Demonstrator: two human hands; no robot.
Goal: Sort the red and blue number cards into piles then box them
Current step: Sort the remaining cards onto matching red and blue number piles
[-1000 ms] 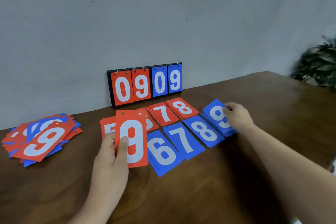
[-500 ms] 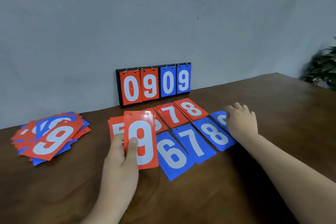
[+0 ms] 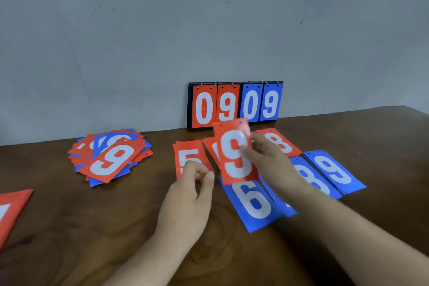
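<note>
Several number piles already lie sorted on the brown wooden table (image 3: 92,239): a blue 6 pile (image 3: 253,204) nearest, with a blue 8 pile (image 3: 311,179) and a blue 9 pile (image 3: 336,174) beside it. The left hand (image 3: 192,195) is loosely curled and seemingly empty. The right hand (image 3: 267,162) pinches a glossy red 9 card (image 3: 234,153) above the red row (image 3: 188,153). Farther left, a mixed red-and-blue heap (image 3: 111,155) awaits sorting, and no box shows.

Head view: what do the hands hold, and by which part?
The right hand pinches the red 9 card at its right edge, about mid-height. The left hand holds nothing.
</note>
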